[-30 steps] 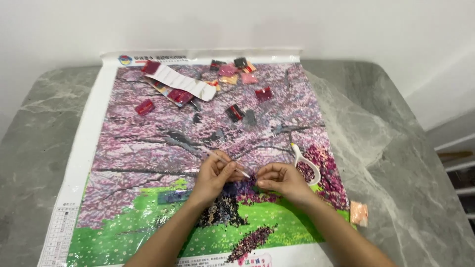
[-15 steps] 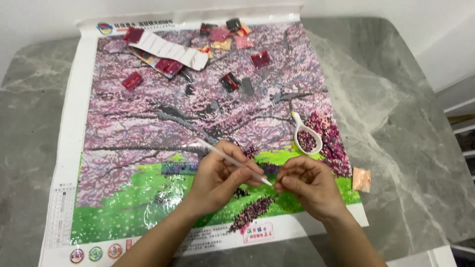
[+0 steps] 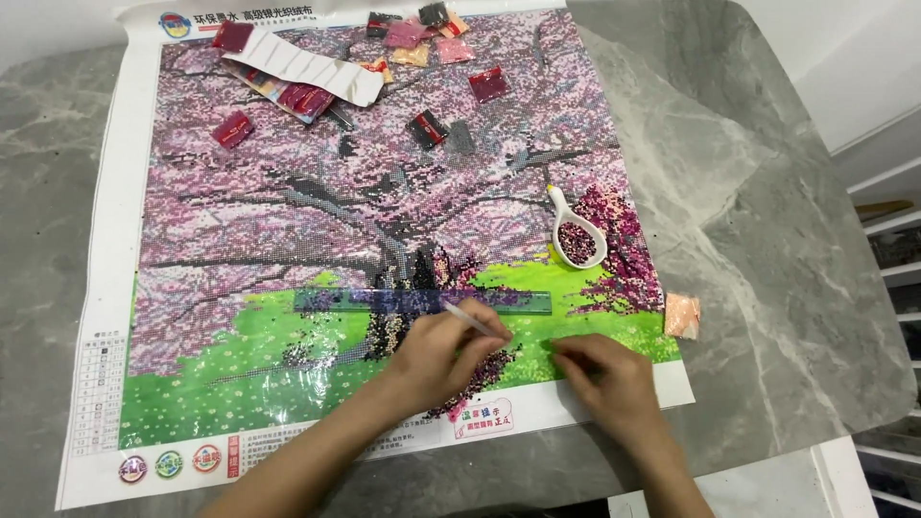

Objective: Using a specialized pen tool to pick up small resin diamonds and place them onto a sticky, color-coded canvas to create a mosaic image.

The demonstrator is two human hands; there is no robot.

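While your left hand (image 3: 436, 357) keeps its pinch on the thin white pen (image 3: 474, 319), it has dropped from the trunk area to the green strip at the bottom of the canvas (image 3: 288, 240). The pen tip now points up and to the right, away from your other hand, where half a second ago it met those fingertips. Your right hand (image 3: 602, 369) has come down too, and lies low on the lower right of the canvas with thumb and forefinger closed narrowly at the film there; whether they grip the film or something tiny I cannot tell. With the hands lowered, a clear ruler (image 3: 422, 301) shows lying flat across the trunk just above your knuckles, which the hands hid a second ago. To my eye the meeting of pen and fingers is over and the work has moved to the bottom edge.

Counting outward: one pen, one ruler, and one white scoop tray (image 3: 576, 233) of dark beads up and right of your hands. One pale orange packet (image 3: 682, 315) lies off the canvas on the grey table (image 3: 787, 288). At the far end are one white paper strip (image 3: 302, 69) and roughly ten small bead packets (image 3: 488, 84), red, pink and dark.
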